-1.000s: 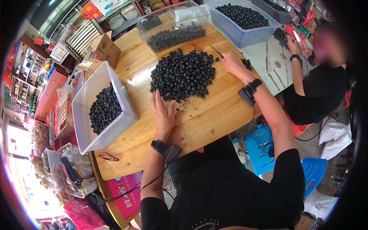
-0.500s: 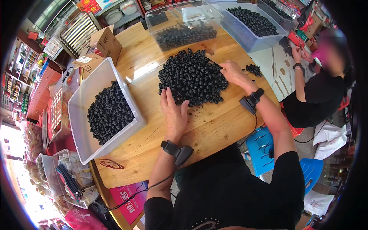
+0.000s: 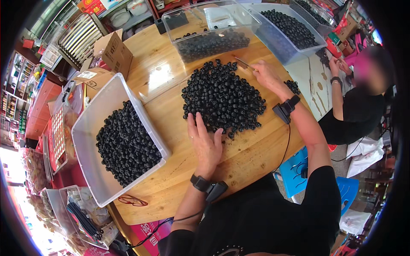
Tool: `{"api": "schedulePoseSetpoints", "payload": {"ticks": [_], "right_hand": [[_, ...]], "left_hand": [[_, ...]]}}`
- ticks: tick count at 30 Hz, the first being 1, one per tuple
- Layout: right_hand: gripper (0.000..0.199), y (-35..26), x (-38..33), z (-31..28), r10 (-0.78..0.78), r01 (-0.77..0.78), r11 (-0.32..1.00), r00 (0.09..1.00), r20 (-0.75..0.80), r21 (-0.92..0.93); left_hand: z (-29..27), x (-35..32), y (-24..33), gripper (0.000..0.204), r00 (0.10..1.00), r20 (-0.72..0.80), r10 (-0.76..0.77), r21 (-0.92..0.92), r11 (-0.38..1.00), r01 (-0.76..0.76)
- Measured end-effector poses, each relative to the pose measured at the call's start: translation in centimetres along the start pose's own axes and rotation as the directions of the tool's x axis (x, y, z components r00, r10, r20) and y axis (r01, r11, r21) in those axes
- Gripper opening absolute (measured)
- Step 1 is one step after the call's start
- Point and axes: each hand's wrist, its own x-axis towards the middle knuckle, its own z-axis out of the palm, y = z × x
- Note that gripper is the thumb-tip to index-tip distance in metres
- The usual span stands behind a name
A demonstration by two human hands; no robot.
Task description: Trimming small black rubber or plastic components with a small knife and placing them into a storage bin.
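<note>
A broad heap of small round black pieces with ring-like openings (image 3: 222, 98) lies on the wooden table (image 3: 183, 166) before me. My left hand (image 3: 206, 147) rests at the heap's near left edge, fingers spread and fingertips against the outermost pieces. Beyond the heap's right side, my right hand (image 3: 269, 77) is closed around a thin, slim-bladed tool (image 3: 244, 64); its exact kind is unclear. The tool points left and away, just off the heap. A smaller cluster of black pieces (image 3: 292, 86) sits beside my right wrist.
To the left stands a translucent tub (image 3: 145, 119) partly filled with black pieces. A clear box (image 3: 209, 32) and another tub (image 3: 279, 51), both holding such pieces, stand at the back. Red-framed glasses (image 3: 133, 200) lie near the left edge. A co-worker (image 3: 358, 102) sits at right.
My right hand has moved the tool from the heap's upper right edge to the bare wood beyond it. My left hand stays at the near left edge. The whole view has shifted slightly.
</note>
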Motion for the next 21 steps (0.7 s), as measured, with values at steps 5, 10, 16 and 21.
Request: {"api": "schedulePoseSetpoints", "payload": {"ticks": [5, 10, 16, 21], "right_hand": [[0.023, -2.8, 2.8, -0.2, -0.058, 0.056, 0.998, 0.995, 0.078, 0.025], [0.024, -2.6, 4.4, 1.9, -0.143, 0.135, 0.987, 0.985, 0.098, 0.086], [0.023, -4.1, 4.1, 2.1, -0.271, 0.245, 0.955, 0.948, 0.164, 0.165], [0.018, -4.8, 2.9, 1.8, -0.320, 0.283, 0.939, 0.928, 0.192, 0.196]], "left_hand": [[-0.5, 0.1, 0.2, 0.076, 1.000, 0.020, -0.016, 0.006, 1.000, 0.015], [-0.4, 0.1, 0.2, 0.075, 0.999, 0.045, -0.010, 0.004, 1.000, 0.009], [-0.7, -0.2, 0.2, 0.073, 1.000, 0.025, -0.006, 0.008, 1.000, 0.006], [-0.3, 0.0, -0.1, 0.073, 1.000, -0.005, 0.008, -0.015, 1.000, -0.008]]}}
